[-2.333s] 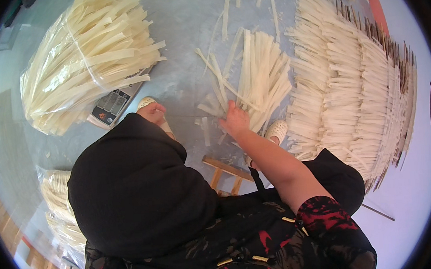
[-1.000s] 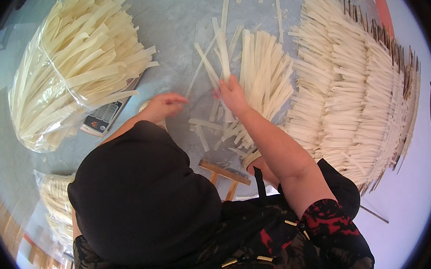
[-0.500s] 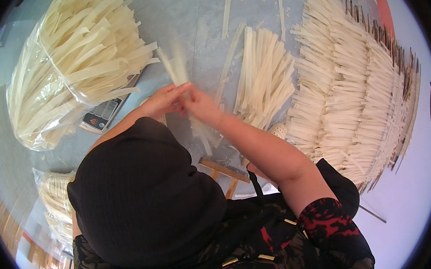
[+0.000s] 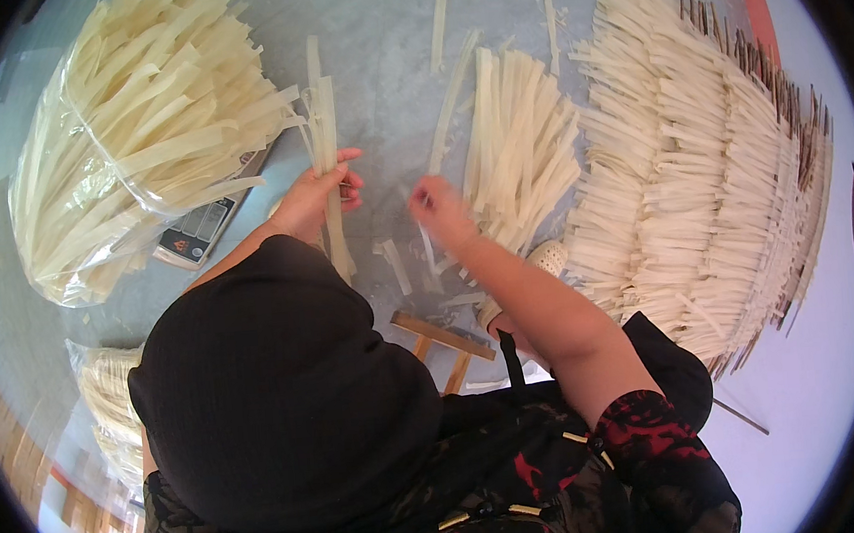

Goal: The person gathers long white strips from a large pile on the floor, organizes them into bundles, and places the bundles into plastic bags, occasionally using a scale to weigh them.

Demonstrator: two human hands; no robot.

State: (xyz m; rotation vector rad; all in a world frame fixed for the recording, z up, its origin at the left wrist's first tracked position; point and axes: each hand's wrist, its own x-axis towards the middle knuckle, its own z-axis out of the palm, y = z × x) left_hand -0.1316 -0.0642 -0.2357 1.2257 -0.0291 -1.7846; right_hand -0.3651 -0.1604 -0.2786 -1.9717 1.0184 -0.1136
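Observation:
My left hand (image 4: 315, 193) grips a few long, pale flat strips (image 4: 325, 110), held lengthwise beside the large bagged bundle. My right hand (image 4: 439, 208), blurred by motion, is a short way to its right, over thin loose strips and just left of a loose pile of strips (image 4: 507, 132) on the grey floor (image 4: 372, 52). What its fingers hold I cannot make out. The large bundle of strips in clear plastic (image 4: 111, 130) rests on a flat scale (image 4: 192, 233) at the upper left.
Long rows of strips with dark sticks (image 4: 690, 199) lie along the right. A wooden stool (image 4: 442, 335) is below my hands, with a pale perforated shoe (image 4: 545, 256) beside the pile. Another plastic-wrapped bundle (image 4: 104, 388) sits at the lower left.
Strips that my right hand lifted from the middle are now upright in my left hand. Both hands met around them; since then my right hand has moved away to the right.

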